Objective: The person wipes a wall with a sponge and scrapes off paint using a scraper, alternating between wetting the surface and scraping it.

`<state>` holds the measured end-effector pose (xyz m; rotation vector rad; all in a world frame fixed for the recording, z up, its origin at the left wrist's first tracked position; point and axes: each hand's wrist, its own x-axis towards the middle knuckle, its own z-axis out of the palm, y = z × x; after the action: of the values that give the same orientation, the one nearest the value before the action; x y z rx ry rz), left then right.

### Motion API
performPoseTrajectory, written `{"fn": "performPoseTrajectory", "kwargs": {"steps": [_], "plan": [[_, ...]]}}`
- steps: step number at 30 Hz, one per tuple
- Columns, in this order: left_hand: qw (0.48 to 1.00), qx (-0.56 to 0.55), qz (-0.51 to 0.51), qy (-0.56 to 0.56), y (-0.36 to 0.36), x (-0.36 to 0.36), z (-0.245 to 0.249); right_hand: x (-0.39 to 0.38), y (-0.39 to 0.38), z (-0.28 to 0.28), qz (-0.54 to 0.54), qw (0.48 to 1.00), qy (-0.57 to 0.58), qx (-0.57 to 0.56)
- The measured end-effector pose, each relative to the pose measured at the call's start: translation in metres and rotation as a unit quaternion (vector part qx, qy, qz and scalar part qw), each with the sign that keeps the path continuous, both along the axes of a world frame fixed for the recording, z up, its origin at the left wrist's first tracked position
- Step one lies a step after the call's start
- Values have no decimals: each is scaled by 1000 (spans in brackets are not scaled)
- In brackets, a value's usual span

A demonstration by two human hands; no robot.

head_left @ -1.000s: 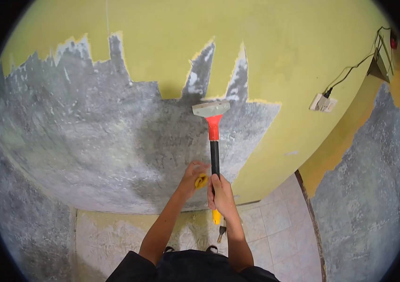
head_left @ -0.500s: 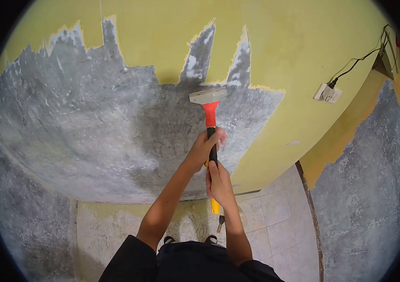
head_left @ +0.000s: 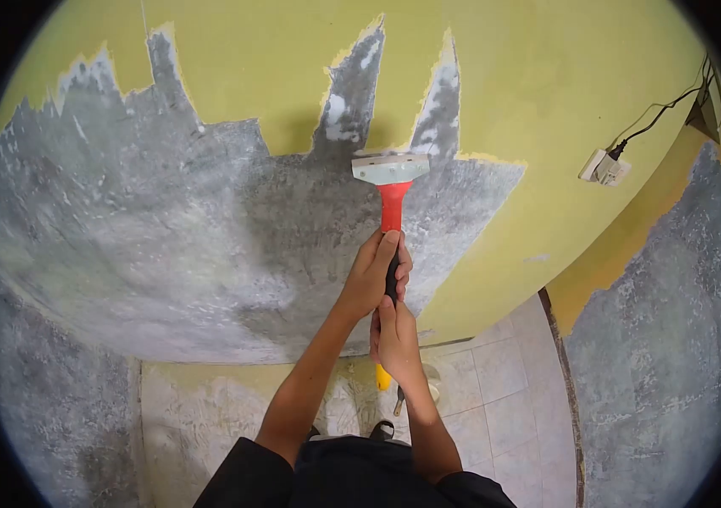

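Note:
A long-handled wall scraper [head_left: 392, 207] has a pale metal head, red neck, black grip and yellow end. Its blade lies at the lower edge of the yellow paint, below two bare pointed strips. My left hand [head_left: 373, 271] is closed around the black grip just under the red neck. Lower on the handle, my right hand [head_left: 396, 339] is wrapped around it, with the yellow end showing beneath. Bare grey wall [head_left: 208, 212] spreads around the tool, and yellow painted wall [head_left: 513, 76] stands above and to the right.
A socket with a plug and black cable [head_left: 606, 167] is on the wall at right. On the tiled floor [head_left: 504, 372] lie a small scraper [head_left: 399, 401] and a round pale object [head_left: 433, 385], both partly behind my right forearm. Another grey stripped wall [head_left: 657, 339] stands at right.
The scraper head has shifted slightly right along the paint edge and shows more squarely. My left hand has a fuller wrap on the grip. The view has moved a little.

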<state>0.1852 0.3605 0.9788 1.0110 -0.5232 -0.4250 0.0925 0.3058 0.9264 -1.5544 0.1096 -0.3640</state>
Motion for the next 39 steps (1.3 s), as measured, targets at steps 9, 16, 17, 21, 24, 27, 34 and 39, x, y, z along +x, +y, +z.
{"fn": "performPoseTrajectory", "kwargs": {"steps": [9,16,17,21,24,27,34,39], "plan": [[997,13,38,-67,-5,6,-2,8,-5,-5,-22,999,-10,-45],[996,25,51,-70,-3,8,-3,11,-2,-6,-25,998,2,-58],[996,26,52,-65,-4,9,-6,12,-1,-9,-31,998,11,-62],[994,30,62,-84,-5,14,-11,19,-1,-15,-42,997,-13,-58],[998,16,41,-41,-1,3,6,4,5,8,-30,999,-5,-30],[995,-28,84,-55,5,14,23,22,2,24,-13,994,-8,-107],[997,33,67,5,8,-7,-9,-7,13,-8,-41,997,7,-65],[998,19,61,-18,1,-7,9,-6,5,14,-37,998,-4,-54]]}}
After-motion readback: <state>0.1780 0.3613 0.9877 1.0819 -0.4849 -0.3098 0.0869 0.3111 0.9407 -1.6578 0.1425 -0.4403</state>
